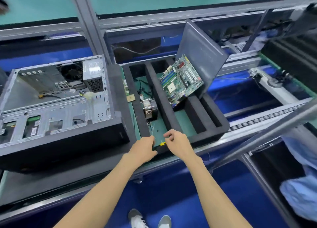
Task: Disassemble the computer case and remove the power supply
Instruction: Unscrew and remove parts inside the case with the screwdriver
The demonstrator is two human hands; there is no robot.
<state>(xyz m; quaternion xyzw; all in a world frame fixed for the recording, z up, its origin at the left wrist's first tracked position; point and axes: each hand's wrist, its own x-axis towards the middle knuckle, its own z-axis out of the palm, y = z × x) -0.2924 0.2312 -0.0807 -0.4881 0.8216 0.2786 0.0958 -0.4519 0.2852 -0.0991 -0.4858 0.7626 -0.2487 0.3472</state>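
The open computer case (pixel 56 106) lies on its side at the left, its side panel off. The silver power supply (pixel 93 77) sits in the case's far right corner, with a bundle of cables (pixel 86 95) trailing from it. My left hand (pixel 145 148) and my right hand (pixel 175 141) are both at the near edge of the black foam tray (pixel 212 125), to the right of the case. A small black and yellow tool (pixel 160 144) lies between them; my left hand's fingers curl at its dark end. My right hand's fingers are curled just above the yellow end.
In the foam tray a green motherboard (pixel 181 78) leans on the dark side panel (pixel 202 56), and a heatsink with fan (pixel 150 108) rests on the green mat. A metal frame bar (pixel 267 131) crosses on the right. Another person's blue sleeve (pixel 300 185) is at the right edge.
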